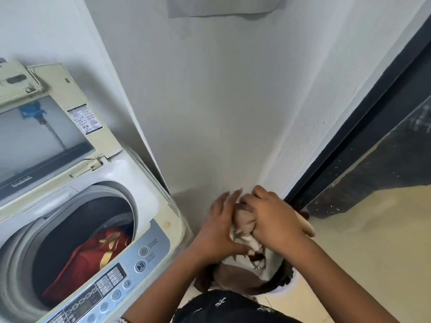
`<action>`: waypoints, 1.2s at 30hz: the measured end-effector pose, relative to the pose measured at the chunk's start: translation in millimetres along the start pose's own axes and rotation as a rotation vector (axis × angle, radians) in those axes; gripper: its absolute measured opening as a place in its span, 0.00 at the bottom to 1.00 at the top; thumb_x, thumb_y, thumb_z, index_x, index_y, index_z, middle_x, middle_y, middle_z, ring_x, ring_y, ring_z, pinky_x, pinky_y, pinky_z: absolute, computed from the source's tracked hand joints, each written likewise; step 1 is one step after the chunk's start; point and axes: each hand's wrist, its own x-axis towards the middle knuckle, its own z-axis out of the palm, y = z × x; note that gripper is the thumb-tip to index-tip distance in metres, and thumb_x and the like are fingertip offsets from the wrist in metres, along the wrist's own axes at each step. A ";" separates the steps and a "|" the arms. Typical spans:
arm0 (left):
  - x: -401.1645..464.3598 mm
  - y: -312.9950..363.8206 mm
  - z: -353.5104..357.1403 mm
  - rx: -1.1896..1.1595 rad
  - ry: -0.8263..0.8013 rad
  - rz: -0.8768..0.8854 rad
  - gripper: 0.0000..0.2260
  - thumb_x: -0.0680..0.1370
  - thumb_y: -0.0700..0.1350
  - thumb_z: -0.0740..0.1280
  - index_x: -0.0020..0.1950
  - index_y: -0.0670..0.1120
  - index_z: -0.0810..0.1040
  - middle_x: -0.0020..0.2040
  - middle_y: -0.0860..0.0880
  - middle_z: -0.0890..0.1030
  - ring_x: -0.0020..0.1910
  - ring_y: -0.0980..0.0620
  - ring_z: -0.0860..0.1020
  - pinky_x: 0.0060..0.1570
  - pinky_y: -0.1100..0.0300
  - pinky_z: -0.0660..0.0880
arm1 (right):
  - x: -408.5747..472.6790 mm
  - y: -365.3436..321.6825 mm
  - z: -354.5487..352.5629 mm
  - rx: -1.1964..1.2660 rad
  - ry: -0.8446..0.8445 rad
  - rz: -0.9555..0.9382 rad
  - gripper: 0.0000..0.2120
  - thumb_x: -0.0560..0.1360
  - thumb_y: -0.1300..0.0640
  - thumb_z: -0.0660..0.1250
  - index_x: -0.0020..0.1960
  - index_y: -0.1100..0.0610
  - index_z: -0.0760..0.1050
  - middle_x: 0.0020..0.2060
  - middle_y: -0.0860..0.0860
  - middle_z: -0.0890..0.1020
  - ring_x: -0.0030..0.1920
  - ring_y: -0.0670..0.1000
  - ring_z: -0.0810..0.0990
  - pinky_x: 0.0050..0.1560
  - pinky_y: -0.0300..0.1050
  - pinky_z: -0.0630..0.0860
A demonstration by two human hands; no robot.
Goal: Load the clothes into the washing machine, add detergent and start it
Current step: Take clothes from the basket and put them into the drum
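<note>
Right of the washing machine point(98, 229), right hand point(275, 220) grips a bundled cream patterned garment point(245, 226), left hand point(221, 227) flat against it with fingers spread, over a basket point(277, 279); red clothes point(79, 264) in the drum point(56, 236), lid point(46, 127) up behind.

Readable markings, my washing machine point(98, 206):
1. Control panel point(112, 276): "POWER AUTO OFF" beside the power button point(143, 251).
2. Control panel: "START PAUSE" beside the play/pause button point(140, 266).
3. Raised lid point(46, 136): warning sticker point(85, 118), print too small for me to read.
4. Lid's lower edge: brand wordmark point(22, 184), upside down, illegible.
</note>
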 end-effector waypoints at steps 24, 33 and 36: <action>-7.6 -26.8 -17.8 0.152 0.141 -0.062 0.58 0.61 0.54 0.81 0.78 0.60 0.43 0.78 0.53 0.44 0.77 0.52 0.48 0.71 0.56 0.55 | -10.4 47.4 -0.3 0.335 -0.065 0.151 0.39 0.61 0.57 0.71 0.67 0.35 0.62 0.56 0.43 0.76 0.50 0.49 0.80 0.44 0.42 0.77; 9.3 3.8 -16.9 -0.584 0.425 -0.087 0.30 0.69 0.41 0.70 0.68 0.53 0.65 0.52 0.51 0.82 0.48 0.54 0.83 0.48 0.54 0.81 | -9.3 19.7 -12.5 0.855 0.173 -0.010 0.47 0.64 0.47 0.81 0.74 0.35 0.56 0.70 0.38 0.65 0.70 0.40 0.67 0.65 0.36 0.70; 6.3 15.0 -26.5 -1.188 0.518 -0.326 0.07 0.79 0.45 0.63 0.54 0.46 0.76 0.42 0.50 0.85 0.37 0.55 0.84 0.32 0.61 0.80 | -15.7 29.6 -2.3 0.992 0.090 0.014 0.54 0.60 0.44 0.83 0.75 0.33 0.53 0.73 0.36 0.60 0.73 0.36 0.62 0.66 0.36 0.68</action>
